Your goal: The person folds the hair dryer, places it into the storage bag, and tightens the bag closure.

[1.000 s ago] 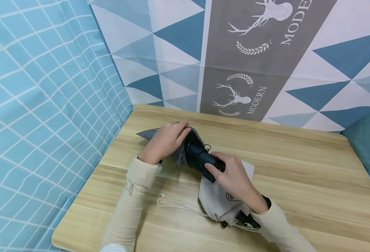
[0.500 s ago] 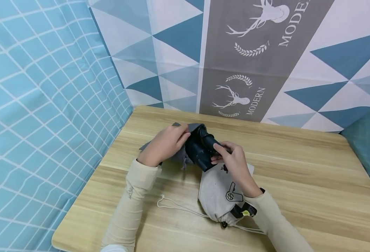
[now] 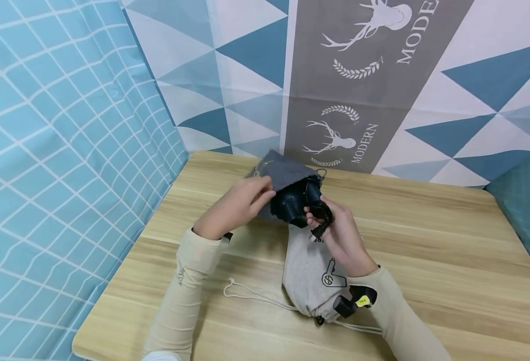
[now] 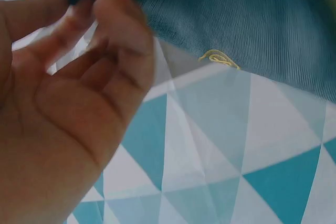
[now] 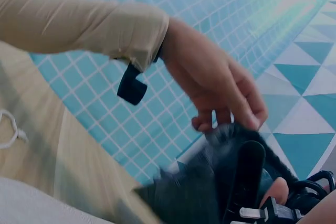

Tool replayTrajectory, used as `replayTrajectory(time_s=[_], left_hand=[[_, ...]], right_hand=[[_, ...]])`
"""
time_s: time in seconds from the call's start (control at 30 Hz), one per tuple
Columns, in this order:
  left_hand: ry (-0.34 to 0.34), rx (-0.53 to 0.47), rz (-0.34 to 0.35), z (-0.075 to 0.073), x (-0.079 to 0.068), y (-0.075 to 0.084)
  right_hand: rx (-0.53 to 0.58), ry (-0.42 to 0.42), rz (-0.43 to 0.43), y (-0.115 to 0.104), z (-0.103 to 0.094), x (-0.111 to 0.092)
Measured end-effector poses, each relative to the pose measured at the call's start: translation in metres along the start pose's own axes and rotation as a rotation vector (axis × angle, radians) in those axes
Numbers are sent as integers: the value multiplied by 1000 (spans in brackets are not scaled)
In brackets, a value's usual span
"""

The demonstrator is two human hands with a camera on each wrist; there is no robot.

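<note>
A dark hair dryer [image 3: 289, 203] sits partly inside a grey cloth pouch [image 3: 287, 169], nozzle end toward me. My left hand [image 3: 240, 203] pinches the pouch's edge at its mouth; the right wrist view shows the thumb and fingers of the left hand [image 5: 215, 82] on that edge. My right hand [image 3: 348, 243] holds the dryer near its handle together with the bundled black cord [image 3: 322, 211]. The plug [image 3: 317, 232] hangs below the fingers, its prongs visible in the right wrist view. Cloth of the pouch [image 4: 226, 19] fills the top of the left wrist view.
Under my right forearm lies a beige drawstring bag [image 3: 307, 265] with a printed hair dryer. Its white cord [image 3: 260, 298] trails left over the wooden table [image 3: 436, 240]. Patterned cloth [image 3: 256, 75] covers the back wall, and blue checked cloth [image 3: 66, 150] the left.
The pouch and dryer have been raised and turned toward the back of the table. My right hand has moved up and right, and the cord and plug now show in it.
</note>
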State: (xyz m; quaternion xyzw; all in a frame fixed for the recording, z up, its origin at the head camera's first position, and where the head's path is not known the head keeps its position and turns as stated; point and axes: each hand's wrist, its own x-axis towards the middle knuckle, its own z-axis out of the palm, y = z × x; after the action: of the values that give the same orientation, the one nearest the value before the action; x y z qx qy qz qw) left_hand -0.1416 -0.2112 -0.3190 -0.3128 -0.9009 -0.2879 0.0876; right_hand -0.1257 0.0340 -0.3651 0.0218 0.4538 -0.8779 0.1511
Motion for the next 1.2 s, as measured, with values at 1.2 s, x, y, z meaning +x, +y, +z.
replayTrajectory(time_s=[1.2], left_hand=[[14, -20, 1, 7, 7, 7]], right_hand=[[-907, -210, -69, 29, 26, -27]])
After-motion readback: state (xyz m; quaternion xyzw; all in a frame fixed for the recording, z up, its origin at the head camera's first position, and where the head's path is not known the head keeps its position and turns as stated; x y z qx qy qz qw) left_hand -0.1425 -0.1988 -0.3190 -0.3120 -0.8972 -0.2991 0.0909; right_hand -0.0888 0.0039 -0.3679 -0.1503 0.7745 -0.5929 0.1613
